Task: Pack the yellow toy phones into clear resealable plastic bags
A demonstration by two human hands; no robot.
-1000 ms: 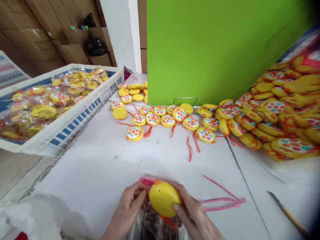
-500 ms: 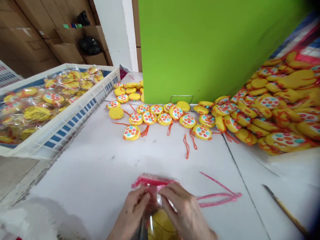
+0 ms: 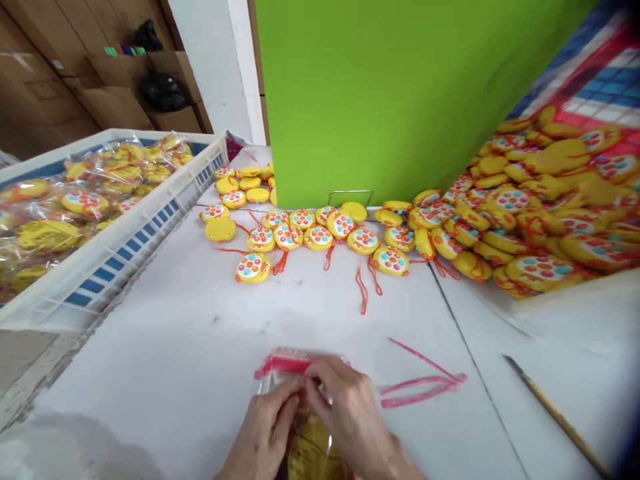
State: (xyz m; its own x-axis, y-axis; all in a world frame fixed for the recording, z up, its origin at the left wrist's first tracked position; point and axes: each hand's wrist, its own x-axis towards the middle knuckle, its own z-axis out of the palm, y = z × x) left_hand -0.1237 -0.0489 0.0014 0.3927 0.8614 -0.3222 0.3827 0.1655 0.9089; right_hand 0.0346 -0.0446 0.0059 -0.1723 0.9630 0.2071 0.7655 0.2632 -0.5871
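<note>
The yellow toy [image 3: 311, 455] was bare a second ago; now it sits inside the clear bag [image 3: 280, 366], which the left hand [image 3: 266, 423] and right hand [image 3: 353, 401] both pinch tight; how deep is hard to see.

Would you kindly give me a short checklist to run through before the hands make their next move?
1. Toy inside the bag: ok, yellow shows through the clear film.
2. Left hand at the bag: ok, its fingers are at the upper part.
3. Right hand at the bag: ok, its fingers are beside the left hand's.
4. Bag mouth closed: cannot tell, fingers cover part of the bag.
5. Tool away from both hands: ok, it lies apart, off to the right.
6. Pink strips off the bag: ok, they show on the table.
</note>
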